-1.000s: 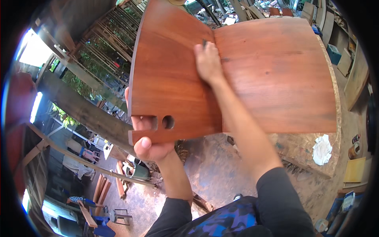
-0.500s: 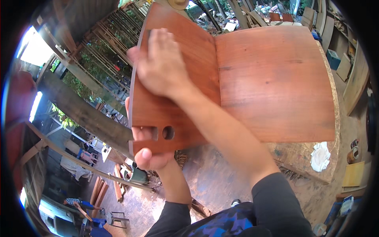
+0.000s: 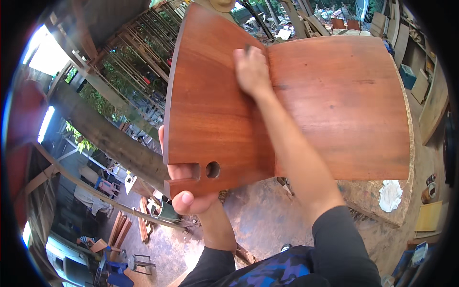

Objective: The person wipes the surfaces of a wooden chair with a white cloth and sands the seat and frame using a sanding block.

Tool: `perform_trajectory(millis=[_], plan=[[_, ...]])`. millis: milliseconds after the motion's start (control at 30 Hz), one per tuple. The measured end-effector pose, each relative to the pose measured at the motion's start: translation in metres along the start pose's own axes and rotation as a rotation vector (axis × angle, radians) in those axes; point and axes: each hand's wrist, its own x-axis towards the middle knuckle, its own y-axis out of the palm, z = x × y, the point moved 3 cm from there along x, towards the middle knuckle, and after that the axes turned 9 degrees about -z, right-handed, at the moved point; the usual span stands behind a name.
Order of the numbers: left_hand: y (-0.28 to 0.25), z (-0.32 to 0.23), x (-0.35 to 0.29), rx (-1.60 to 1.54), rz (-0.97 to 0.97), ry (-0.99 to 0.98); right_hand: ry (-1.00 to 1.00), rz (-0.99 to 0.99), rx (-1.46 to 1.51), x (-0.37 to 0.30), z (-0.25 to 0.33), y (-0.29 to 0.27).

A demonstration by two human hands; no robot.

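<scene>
Head view: found the left hand (image 3: 197, 204) clamped on the notched board (image 3: 215, 103) at its lower left corner, thumb on the front edge, fingers behind and partly visible through the slot (image 3: 195, 171). Noted a round hole (image 3: 213, 170) just right of the slot.

Saw the right hand (image 3: 253, 71) against the same board's face, near the seam (image 3: 274, 165) with the wide board (image 3: 349, 105). Spotted a small dark thing (image 3: 247, 47) at the fingertips, mostly hidden. Could not tell that hand's grip, closed or loose.

Located the wide board over the table (image 3: 366, 195), right edge alongside the table's right edge, notched board rising at an angle from its left edge.

Logged a crumpled white cloth (image 3: 390, 195) near the table's front right corner. Past the table's right edge, noted a rusty can (image 3: 429, 193) and a yellow board (image 3: 429, 217). On the floor (image 3: 258, 205), at lower left, recorded a stool (image 3: 142, 262), a dark green pail (image 3: 169, 212) and reddish timber strips (image 3: 119, 233).
</scene>
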Motion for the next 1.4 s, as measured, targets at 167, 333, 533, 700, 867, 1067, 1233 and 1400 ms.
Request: perform_trajectory(millis=[167, 333, 533, 700, 867, 1067, 1233, 1400], plan=[[-0.023, -0.023, -0.003, 0.089, -0.082, -0.031, -0.184, 0.104, 0.101, -0.04, 0.133, 0.038], [-0.012, -0.008, -0.01, -0.005, -0.038, 0.003, 0.013, -0.006, -0.083, 0.016, 0.005, 0.008], [-0.028, -0.014, -0.012, 0.036, -0.034, 0.05, -0.144, 0.066, 0.024, -0.014, 0.103, 0.048], [-0.016, -0.015, -0.02, -0.063, -0.081, 0.025, 0.098, 0.147, 0.04, 0.036, 0.005, 0.014], [-0.019, -0.017, -0.019, -0.068, -0.085, -0.047, -0.351, -0.52, 0.054, 0.011, 0.144, 0.078], [-0.011, -0.016, -0.019, -0.087, -0.087, -0.046, 0.177, -0.029, -0.013, 0.05, -0.017, 0.021], [-0.027, -0.024, -0.02, -0.028, -0.08, -0.011, -0.271, -0.025, 0.064, 0.023, 0.152, 0.062], [-0.013, -0.016, -0.02, -0.073, -0.069, -0.038, 0.109, -0.148, -0.008, 0.071, -0.036, 0.026]])
